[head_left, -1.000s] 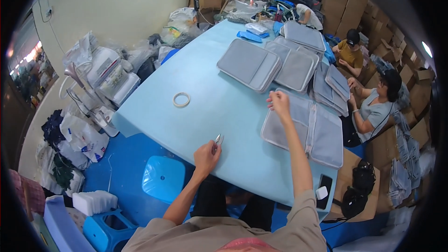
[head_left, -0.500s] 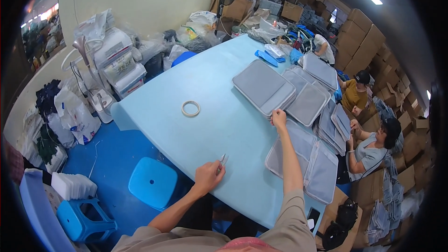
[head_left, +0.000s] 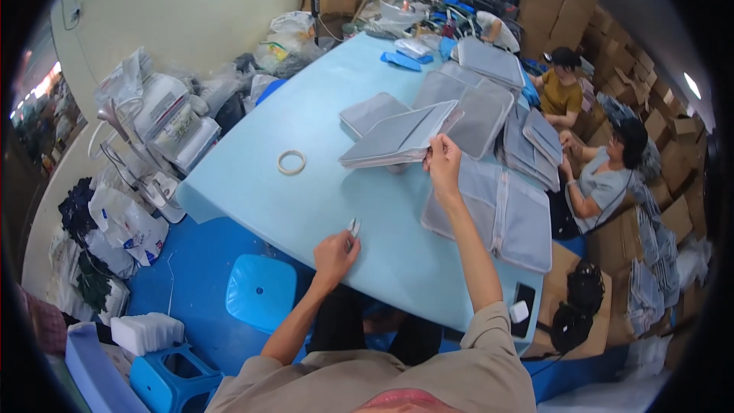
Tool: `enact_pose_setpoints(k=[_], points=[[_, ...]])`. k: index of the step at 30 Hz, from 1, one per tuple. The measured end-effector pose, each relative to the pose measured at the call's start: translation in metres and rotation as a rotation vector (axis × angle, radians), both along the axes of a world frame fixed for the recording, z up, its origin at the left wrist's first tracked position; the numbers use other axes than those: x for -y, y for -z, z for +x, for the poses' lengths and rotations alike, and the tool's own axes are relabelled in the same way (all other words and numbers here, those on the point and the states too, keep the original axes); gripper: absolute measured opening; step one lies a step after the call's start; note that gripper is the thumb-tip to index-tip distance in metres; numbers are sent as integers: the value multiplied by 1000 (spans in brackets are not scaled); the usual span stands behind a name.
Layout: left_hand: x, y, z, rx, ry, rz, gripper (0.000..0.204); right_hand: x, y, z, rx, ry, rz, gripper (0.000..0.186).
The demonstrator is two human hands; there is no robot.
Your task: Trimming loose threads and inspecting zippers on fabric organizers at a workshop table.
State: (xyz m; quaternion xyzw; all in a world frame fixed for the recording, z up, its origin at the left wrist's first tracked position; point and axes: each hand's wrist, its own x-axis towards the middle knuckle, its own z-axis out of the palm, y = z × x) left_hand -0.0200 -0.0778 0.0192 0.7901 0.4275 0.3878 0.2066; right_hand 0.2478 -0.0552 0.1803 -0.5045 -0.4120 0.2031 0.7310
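My right hand [head_left: 443, 162] pinches the near right corner of a flat grey zippered pouch [head_left: 399, 138] and holds it tilted up off the table. Beneath its far side, another grey pouch [head_left: 370, 111] lies flat. Closed around what look like small metal thread snips [head_left: 353, 229], my left hand [head_left: 333, 258] is above the table's near edge. The blade tips point away from me, clear of the pouches. To the right of my right forearm, a larger grey pouch with a zipper down its middle [head_left: 521, 222] rests on the table.
A tape roll [head_left: 291, 173] lies on the light blue tabletop [head_left: 252, 176]. More grey pouches [head_left: 527, 145] are piled along the right side, where co-workers [head_left: 604, 176] sit. A phone [head_left: 524, 300] lies at the near right corner. A blue stool [head_left: 261, 279] stands left.
My right hand has lifted the near right corner of the grey pouch, which now tilts and has shifted left off the pile. My left hand still holds the snips. The whole view has shifted.
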Motion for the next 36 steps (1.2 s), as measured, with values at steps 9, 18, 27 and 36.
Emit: enact_pose_setpoints(k=[9, 18, 27, 36], points=[[-9, 8, -11, -16, 4, -36, 16, 245, 18, -40, -320, 94, -31, 30], [-5, -23, 4, -241, 34, 9, 30, 384, 151, -61, -268, 161, -449, 28], [-10, -9, 6, -270, -2, 189, 23, 378, 184, -82, -307, 353, -451, 27], [-21, -1, 2, -125, -61, 80, 24, 379, 193, -82, -340, 339, -460, 37]])
